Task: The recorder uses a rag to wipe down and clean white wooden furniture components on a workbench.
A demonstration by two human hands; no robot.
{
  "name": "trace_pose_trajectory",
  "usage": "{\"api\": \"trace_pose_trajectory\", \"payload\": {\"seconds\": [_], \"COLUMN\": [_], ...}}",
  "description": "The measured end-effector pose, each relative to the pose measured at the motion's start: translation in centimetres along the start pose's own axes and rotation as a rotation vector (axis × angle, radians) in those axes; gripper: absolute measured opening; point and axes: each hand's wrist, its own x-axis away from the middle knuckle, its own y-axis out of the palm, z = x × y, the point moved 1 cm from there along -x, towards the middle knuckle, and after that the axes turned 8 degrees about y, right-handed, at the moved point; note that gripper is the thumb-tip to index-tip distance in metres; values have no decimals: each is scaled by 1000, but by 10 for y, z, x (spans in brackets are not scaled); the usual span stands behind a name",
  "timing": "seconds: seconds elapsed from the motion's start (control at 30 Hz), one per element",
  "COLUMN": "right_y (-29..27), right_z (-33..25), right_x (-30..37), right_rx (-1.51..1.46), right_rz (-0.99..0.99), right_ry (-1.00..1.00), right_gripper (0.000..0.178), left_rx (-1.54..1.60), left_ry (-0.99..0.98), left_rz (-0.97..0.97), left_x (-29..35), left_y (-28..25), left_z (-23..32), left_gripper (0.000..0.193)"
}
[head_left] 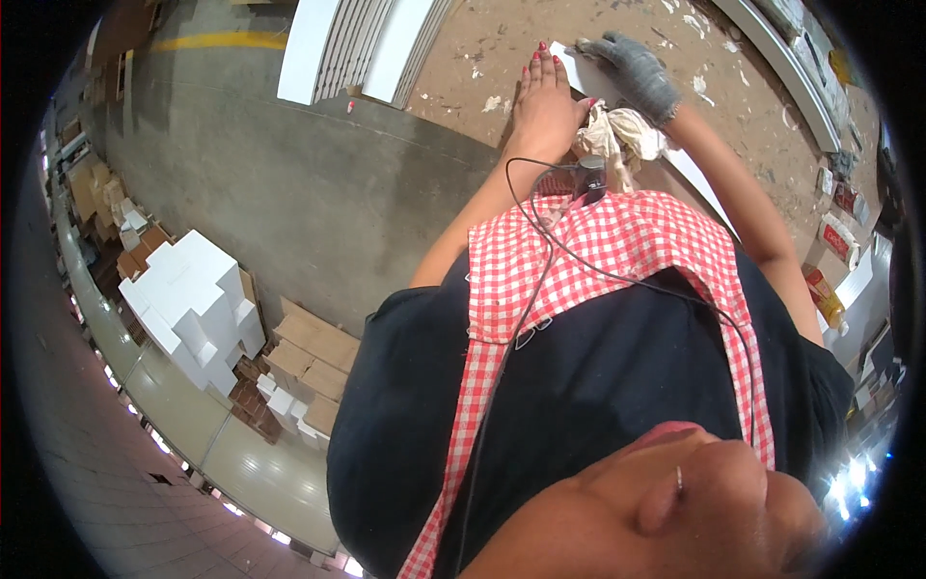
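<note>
My left hand [546, 104], bare with red nails, lies flat with its fingers stretched out at the left edge of a white board [576, 75]. My right hand [639, 79] wears a grey knit glove and rests across the same board, its fingers extended; their undersides are hidden. A crumpled cream cloth [617, 133] lies between my wrists, close to my left thumb. Part of the board runs under the cloth and shows again beside my right forearm. All of this is on a brown worktable [482, 72] marked with white smears and scraps.
Stacked white panels [362, 43] stand at the table's far left. A long white profile [786, 72] lines its right side, with small packages [837, 236] nearby. White foam blocks [188, 299] and cardboard boxes [313, 352] stand on the floor at left. A black cable [526, 318] hangs over my apron.
</note>
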Motion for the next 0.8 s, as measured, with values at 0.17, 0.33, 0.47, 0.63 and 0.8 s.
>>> {"api": "trace_pose_trajectory", "payload": {"seconds": [0.17, 0.33, 0.47, 0.63, 0.8], "right_y": [-4, 1, 4, 7, 4], "right_z": [0, -8, -7, -19, -16], "right_x": [2, -3, 4, -8, -2], "right_rx": [80, 11, 32, -24, -43], "right_rz": [-15, 121, 104, 69, 40], "right_ry": [24, -60, -73, -59, -35], "right_gripper": [30, 30, 30, 28, 28], "left_rx": [17, 15, 58, 36, 41], "left_ry": [1, 14, -14, -22, -24], "left_rz": [-61, -17, -32, -12, -22], "left_x": [-2, 2, 9, 11, 10], "left_y": [-4, -3, 2, -1, -2], "left_z": [3, 1, 0, -3, -2], "left_gripper": [82, 81, 79, 78, 76]}}
